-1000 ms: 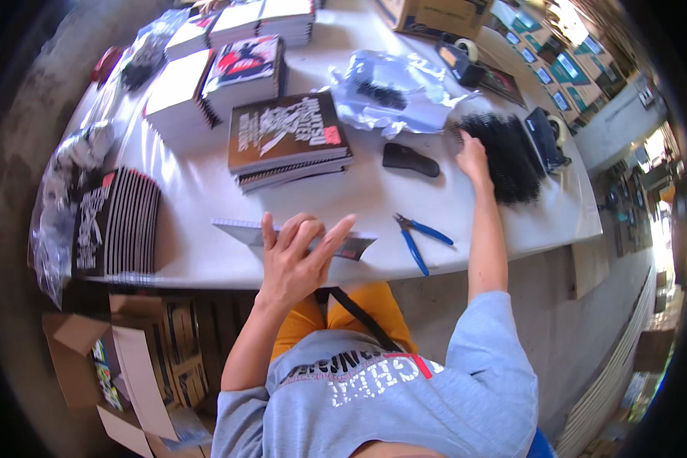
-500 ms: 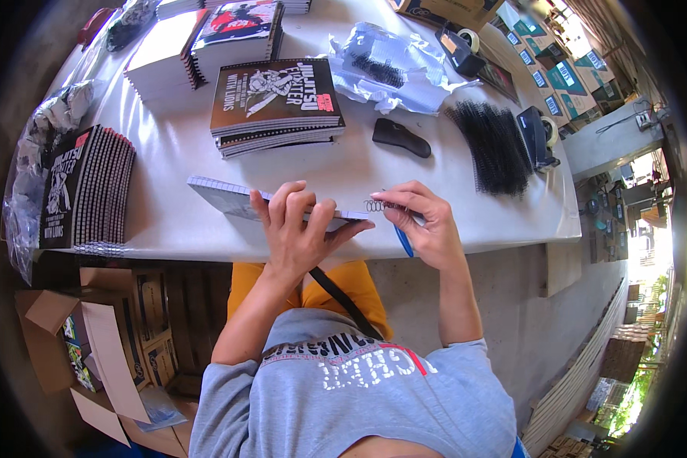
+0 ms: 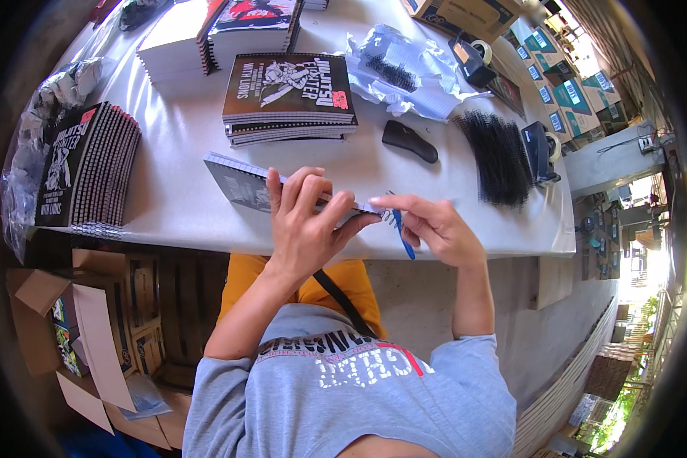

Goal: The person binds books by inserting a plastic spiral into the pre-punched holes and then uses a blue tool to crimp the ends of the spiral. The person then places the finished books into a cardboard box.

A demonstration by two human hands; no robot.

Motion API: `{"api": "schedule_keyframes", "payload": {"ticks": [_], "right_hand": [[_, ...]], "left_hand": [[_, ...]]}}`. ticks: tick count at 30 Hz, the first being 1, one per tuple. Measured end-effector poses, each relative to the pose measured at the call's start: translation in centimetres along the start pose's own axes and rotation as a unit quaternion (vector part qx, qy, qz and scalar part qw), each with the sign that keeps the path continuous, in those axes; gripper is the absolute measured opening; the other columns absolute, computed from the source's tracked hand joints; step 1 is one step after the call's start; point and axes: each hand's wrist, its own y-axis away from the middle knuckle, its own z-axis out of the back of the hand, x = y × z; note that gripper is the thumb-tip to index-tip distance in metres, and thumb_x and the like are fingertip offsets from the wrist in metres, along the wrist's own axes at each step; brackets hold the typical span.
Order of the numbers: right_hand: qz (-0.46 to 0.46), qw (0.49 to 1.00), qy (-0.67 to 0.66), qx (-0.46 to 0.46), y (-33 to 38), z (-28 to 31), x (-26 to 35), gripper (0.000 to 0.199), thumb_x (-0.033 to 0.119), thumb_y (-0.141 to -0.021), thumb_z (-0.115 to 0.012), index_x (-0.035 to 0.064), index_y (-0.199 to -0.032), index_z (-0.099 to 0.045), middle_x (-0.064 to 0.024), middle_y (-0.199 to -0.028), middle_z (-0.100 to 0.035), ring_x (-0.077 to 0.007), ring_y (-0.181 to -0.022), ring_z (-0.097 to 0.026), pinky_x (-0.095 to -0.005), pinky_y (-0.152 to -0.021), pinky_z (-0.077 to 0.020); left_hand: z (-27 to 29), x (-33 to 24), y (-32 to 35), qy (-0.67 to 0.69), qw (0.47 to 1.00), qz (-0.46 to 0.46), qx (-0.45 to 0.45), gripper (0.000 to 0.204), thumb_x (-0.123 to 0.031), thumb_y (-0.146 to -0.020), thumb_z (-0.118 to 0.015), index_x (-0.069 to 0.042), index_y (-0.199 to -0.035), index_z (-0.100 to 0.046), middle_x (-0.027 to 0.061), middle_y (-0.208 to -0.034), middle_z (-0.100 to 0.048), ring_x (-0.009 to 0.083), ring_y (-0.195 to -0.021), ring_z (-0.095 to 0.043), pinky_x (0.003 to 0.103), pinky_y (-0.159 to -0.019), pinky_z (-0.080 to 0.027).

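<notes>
My left hand [image 3: 309, 221] holds a dark-covered notebook [image 3: 240, 183] tilted above the near part of the table, fingers over its upper edge and thumb below. A dark spiral binding coil [image 3: 387, 214] sticks out from the notebook's right end. Close to that end, my right hand [image 3: 444, 233] has its index finger stretched toward the coil. Its other fingers are curled around a slim blue-handled tool [image 3: 406, 238], whose exact kind is partly hidden. Beyond the hands lies a stack of spiral-bound books [image 3: 290, 95] with black covers.
On the white table [image 3: 168, 206], more bound books [image 3: 91, 168] stand at left. A black curved object [image 3: 410, 141], loose black coils [image 3: 496, 156], crumpled wrapping [image 3: 435, 84] and tape dispensers [image 3: 540, 153] lie rightward. Open cartons [image 3: 103, 343] sit below left.
My right index finger has stretched out to the notebook's end, where the coil now sits closer to its edge. The whole view has shifted slightly. My left hand keeps its hold.
</notes>
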Motion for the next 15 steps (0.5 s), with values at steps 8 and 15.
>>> {"api": "schedule_keyframes", "payload": {"ticks": [8,15], "right_hand": [[0.045,0.988,-0.031,-0.144,0.4,-1.9,-0.9,0.034,-0.007,-0.084,-0.048,0.0046,-0.115,-0.055,-0.0082,-0.079,-0.057,-0.0123,-0.073,-0.058,-0.0248,-0.061,-0.0473],[-0.069,0.995,-0.068,-0.035,-2.5,2.2,-5.7,0.022,0.001,-0.082,-0.049,0.0041,-0.103,-0.056,-0.0088,-0.099,-0.058,-0.0215,-0.091,-0.057,-0.0319,-0.079,-0.0451]], "left_hand": [[0.8,1.5,0.4,-0.038,0.999,0.013,-0.023,0.043,-0.045,-0.062,-0.075,-0.016,-0.09,-0.059,0.0024,-0.089,-0.05,0.0251,-0.108,-0.048,0.049,-0.104,-0.016],[1.4,2.5,-0.1,0.064,0.998,0.007,0.002,0.034,-0.036,-0.061,-0.077,-0.014,-0.079,-0.06,0.0014,-0.081,-0.049,0.0226,-0.105,-0.05,0.048,-0.105,-0.017]]}}
